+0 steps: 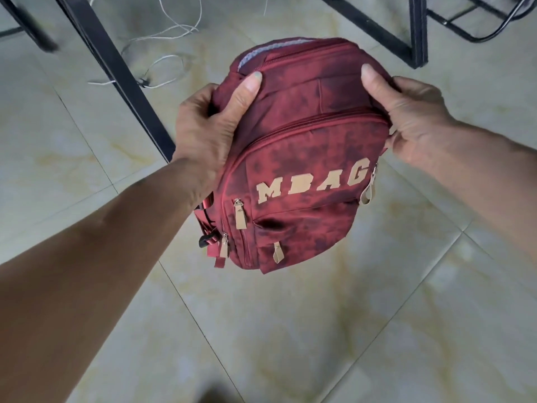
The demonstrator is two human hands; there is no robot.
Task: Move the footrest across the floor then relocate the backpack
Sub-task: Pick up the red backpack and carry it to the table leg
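A dark red backpack [302, 158] with tan letters "MBAG" and tan zipper pulls hangs in the air above the tiled floor, its front facing me. My left hand [209, 132] grips its upper left side, thumb pressed on the top panel. My right hand [406, 117] grips its upper right side, thumb on the top edge. The bag's top compartment gapes a little and shows grey lining. A black wire frame [476, 21] at the top right may be the footrest; I cannot tell.
Black metal furniture legs [116, 71] slant across the upper left, and another black post [418, 30] stands at the upper right. White cables [162, 48] lie loose on the pale marble-patterned floor tiles [319, 330] behind the bag.
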